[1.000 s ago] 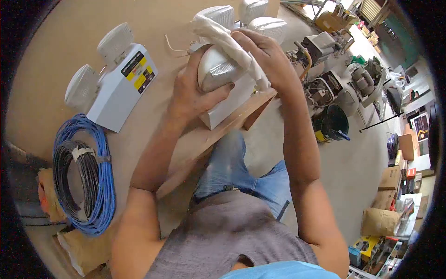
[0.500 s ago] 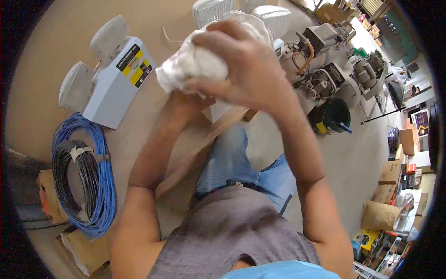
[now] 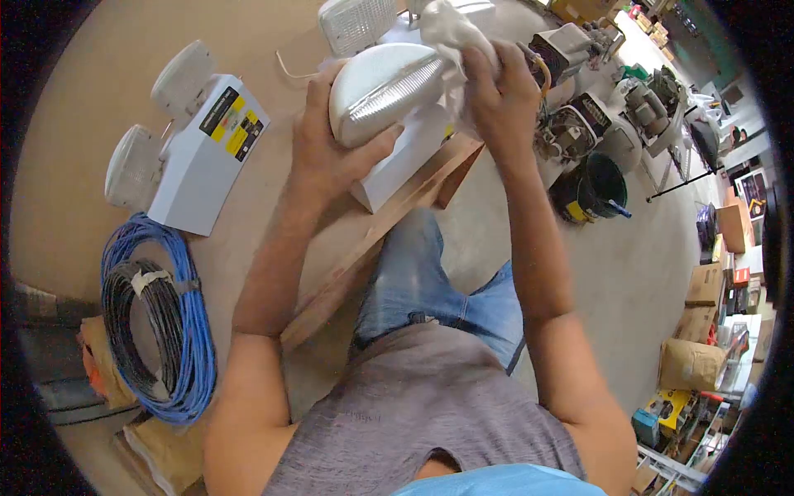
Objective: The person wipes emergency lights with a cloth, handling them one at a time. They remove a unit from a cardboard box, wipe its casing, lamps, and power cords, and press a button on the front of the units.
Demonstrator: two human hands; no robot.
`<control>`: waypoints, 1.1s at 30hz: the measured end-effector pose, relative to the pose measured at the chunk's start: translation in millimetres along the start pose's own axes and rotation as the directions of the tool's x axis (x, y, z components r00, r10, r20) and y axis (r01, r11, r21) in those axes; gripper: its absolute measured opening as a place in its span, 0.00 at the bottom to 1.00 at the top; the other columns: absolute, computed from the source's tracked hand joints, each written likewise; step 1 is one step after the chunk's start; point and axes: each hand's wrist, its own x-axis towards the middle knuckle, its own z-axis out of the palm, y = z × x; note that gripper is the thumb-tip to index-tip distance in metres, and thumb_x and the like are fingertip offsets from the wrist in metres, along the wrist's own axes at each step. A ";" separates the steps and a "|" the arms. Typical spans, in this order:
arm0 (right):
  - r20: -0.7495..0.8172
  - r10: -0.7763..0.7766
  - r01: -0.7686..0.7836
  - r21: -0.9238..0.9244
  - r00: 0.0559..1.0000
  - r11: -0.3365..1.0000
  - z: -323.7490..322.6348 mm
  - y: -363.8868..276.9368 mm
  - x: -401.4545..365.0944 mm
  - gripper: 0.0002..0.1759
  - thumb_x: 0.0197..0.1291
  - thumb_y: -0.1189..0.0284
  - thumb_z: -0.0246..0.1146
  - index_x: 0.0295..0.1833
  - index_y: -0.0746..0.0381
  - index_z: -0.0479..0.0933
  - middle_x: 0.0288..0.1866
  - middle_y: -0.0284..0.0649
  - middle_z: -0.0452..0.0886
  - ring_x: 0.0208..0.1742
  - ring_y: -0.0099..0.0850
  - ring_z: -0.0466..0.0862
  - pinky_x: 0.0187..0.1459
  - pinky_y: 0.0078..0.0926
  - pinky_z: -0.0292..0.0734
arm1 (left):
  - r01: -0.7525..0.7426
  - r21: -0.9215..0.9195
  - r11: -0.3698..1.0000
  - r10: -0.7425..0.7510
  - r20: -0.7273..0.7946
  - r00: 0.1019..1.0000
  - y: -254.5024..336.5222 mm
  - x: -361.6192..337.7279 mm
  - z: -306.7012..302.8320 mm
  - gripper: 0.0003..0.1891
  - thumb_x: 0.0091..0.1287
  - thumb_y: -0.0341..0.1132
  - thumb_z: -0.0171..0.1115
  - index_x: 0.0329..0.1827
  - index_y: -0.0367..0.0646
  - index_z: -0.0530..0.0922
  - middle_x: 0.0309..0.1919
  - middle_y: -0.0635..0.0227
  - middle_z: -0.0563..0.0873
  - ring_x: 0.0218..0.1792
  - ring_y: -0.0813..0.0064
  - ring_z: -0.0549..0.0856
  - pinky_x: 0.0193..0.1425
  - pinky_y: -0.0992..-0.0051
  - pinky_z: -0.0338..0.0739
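Note:
My left hand point(image 3: 331, 153) grips the white, rounded lamp head point(image 3: 372, 78) of an emergency light, thumb in front and fingers behind. Below it, the light's white box body point(image 3: 401, 157) stands near the wooden table edge. A bunched white cloth point(image 3: 455, 33) is in my right hand point(image 3: 503, 99), at the right side of the lamp head. Whether the cloth touches the lens is hard to tell. To the left stands a second emergency light point(image 3: 207, 157) with two lamp heads and a yellow-and-black label. Another clear-lensed lamp head point(image 3: 357, 23) shows behind.
A coil of blue and black cable point(image 3: 194, 347) lies on the table's left side. On the floor at right are a black bucket point(image 3: 589, 186) and several dusty machines point(image 3: 579, 124). Cardboard boxes point(image 3: 695, 364) line the far right.
The cloth covered the lamp head before; my right hand has drawn it off to the right. The lamp head and my left hand around it now show plainly.

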 end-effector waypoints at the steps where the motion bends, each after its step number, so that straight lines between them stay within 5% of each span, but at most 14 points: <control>1: -0.119 -0.009 -0.006 -0.121 0.993 0.993 -1.1 9.7 -6.5 0.19 0.67 0.62 0.62 0.54 0.66 0.78 0.40 0.44 0.86 0.41 0.36 0.85 0.47 0.31 0.79 | 0.003 -0.002 1.000 -0.003 0.004 1.000 -0.9 0.2 -0.2 0.41 0.51 0.37 0.77 0.68 0.43 0.66 0.52 0.53 0.84 0.53 0.61 0.86 0.57 0.66 0.81; 6: -0.280 0.097 -0.083 0.063 0.955 0.995 -17.4 13.9 -8.7 0.15 0.68 0.65 0.62 0.51 0.66 0.80 0.43 0.44 0.84 0.44 0.36 0.84 0.50 0.31 0.77 | 0.013 -0.052 0.999 -0.012 0.018 1.000 13.8 6.6 -3.2 0.42 0.50 0.35 0.78 0.69 0.44 0.65 0.55 0.56 0.83 0.55 0.63 0.84 0.59 0.66 0.79; 8: -0.106 0.232 -0.186 0.330 0.967 0.926 -20.8 -11.9 -3.2 0.12 0.67 0.68 0.63 0.48 0.66 0.81 0.45 0.44 0.83 0.44 0.34 0.83 0.50 0.29 0.77 | 0.066 -0.134 0.989 -0.061 0.043 0.997 14.5 10.3 -2.8 0.43 0.50 0.35 0.78 0.70 0.44 0.65 0.57 0.57 0.82 0.57 0.63 0.83 0.61 0.67 0.78; 9: -0.062 -0.006 0.019 0.210 0.998 0.977 -18.9 -10.3 1.4 0.10 0.64 0.69 0.65 0.46 0.65 0.82 0.43 0.44 0.82 0.41 0.35 0.83 0.46 0.30 0.77 | 0.053 -0.176 0.983 -0.040 0.080 0.996 9.8 13.9 -4.3 0.44 0.50 0.34 0.78 0.71 0.44 0.64 0.59 0.57 0.80 0.59 0.64 0.81 0.63 0.67 0.77; 14: 0.147 -0.366 0.314 0.290 0.919 0.904 -6.9 -59.3 -0.7 0.11 0.54 0.72 0.67 0.43 0.63 0.82 0.40 0.45 0.80 0.40 0.37 0.82 0.43 0.30 0.77 | 0.206 -0.297 0.932 -0.154 0.191 0.969 -9.1 10.2 -13.0 0.44 0.49 0.35 0.78 0.71 0.41 0.66 0.63 0.57 0.77 0.64 0.65 0.77 0.67 0.67 0.73; 15: 0.188 -0.454 0.388 0.304 0.871 0.870 -8.1 -64.4 -1.3 0.13 0.50 0.74 0.67 0.43 0.65 0.82 0.40 0.45 0.79 0.41 0.35 0.82 0.43 0.27 0.76 | 0.049 -0.155 0.987 -0.026 0.144 0.989 -12.5 9.3 -12.6 0.42 0.48 0.34 0.77 0.70 0.40 0.68 0.62 0.58 0.78 0.62 0.67 0.78 0.67 0.68 0.73; 16: 0.188 -0.443 0.378 0.298 0.877 0.876 -9.5 -64.4 -0.3 0.13 0.50 0.74 0.67 0.43 0.65 0.82 0.40 0.45 0.79 0.41 0.35 0.82 0.43 0.27 0.76 | -0.110 -0.009 0.994 0.110 0.121 0.987 -14.4 8.7 -11.1 0.40 0.48 0.33 0.76 0.68 0.39 0.70 0.60 0.59 0.79 0.61 0.68 0.79 0.66 0.69 0.73; 17: 0.212 -0.467 0.396 0.305 0.858 0.866 -10.0 -63.6 1.5 0.14 0.49 0.74 0.66 0.43 0.66 0.81 0.40 0.45 0.79 0.41 0.36 0.82 0.44 0.28 0.77 | 0.018 -0.100 0.995 -0.009 0.093 0.996 -9.2 6.8 -7.1 0.38 0.46 0.31 0.72 0.66 0.39 0.72 0.59 0.61 0.80 0.59 0.70 0.79 0.65 0.70 0.73; 24: 0.189 -0.315 0.247 0.313 0.930 0.917 -9.9 -51.8 2.1 0.13 0.48 0.76 0.63 0.43 0.65 0.81 0.42 0.46 0.80 0.41 0.37 0.84 0.44 0.30 0.79 | 0.075 -0.260 0.963 -0.056 0.081 0.995 4.2 15.9 -2.8 0.38 0.45 0.31 0.71 0.66 0.40 0.72 0.59 0.62 0.80 0.60 0.72 0.79 0.65 0.71 0.72; 25: 0.241 -0.438 0.379 0.256 0.866 0.889 -11.4 -64.6 -1.7 0.13 0.49 0.76 0.63 0.43 0.65 0.81 0.42 0.45 0.80 0.41 0.36 0.84 0.44 0.29 0.79 | 0.011 -0.348 0.937 -0.011 0.001 1.000 7.6 15.9 5.0 0.38 0.46 0.32 0.72 0.66 0.41 0.73 0.61 0.61 0.78 0.61 0.71 0.78 0.67 0.71 0.72; 26: 0.299 -0.548 0.508 0.204 0.781 0.837 -11.7 -72.1 -2.7 0.13 0.50 0.77 0.62 0.43 0.66 0.81 0.42 0.45 0.80 0.42 0.34 0.84 0.43 0.28 0.79 | 0.000 -0.128 0.992 0.022 0.171 0.985 -3.2 25.8 -5.7 0.37 0.46 0.33 0.73 0.65 0.40 0.73 0.62 0.60 0.78 0.62 0.69 0.78 0.68 0.70 0.71; 28: 0.303 -0.516 0.468 0.220 0.801 0.856 -10.9 -68.0 -1.3 0.13 0.50 0.77 0.62 0.43 0.65 0.82 0.42 0.43 0.80 0.40 0.34 0.84 0.42 0.29 0.79 | -0.157 -0.373 0.915 0.187 0.043 0.982 -8.6 17.3 -3.0 0.38 0.47 0.33 0.73 0.66 0.41 0.72 0.61 0.61 0.78 0.61 0.67 0.79 0.67 0.70 0.72; 31: 0.257 -0.312 0.255 0.232 0.915 0.939 -11.6 -34.6 13.6 0.13 0.48 0.73 0.64 0.42 0.64 0.81 0.41 0.45 0.80 0.38 0.39 0.83 0.41 0.33 0.79 | 0.096 -0.171 0.981 -0.084 0.073 0.994 11.5 15.0 -4.9 0.40 0.47 0.35 0.74 0.68 0.41 0.70 0.59 0.62 0.80 0.60 0.65 0.80 0.64 0.69 0.75; 33: 0.245 -0.405 0.368 0.185 0.881 0.911 -11.5 -46.3 9.4 0.14 0.49 0.73 0.64 0.43 0.65 0.81 0.41 0.45 0.80 0.38 0.39 0.84 0.42 0.32 0.79 | 0.001 -0.074 0.997 0.006 0.084 0.996 1.6 15.3 -7.0 0.40 0.47 0.35 0.75 0.68 0.41 0.70 0.60 0.62 0.80 0.60 0.66 0.80 0.65 0.69 0.74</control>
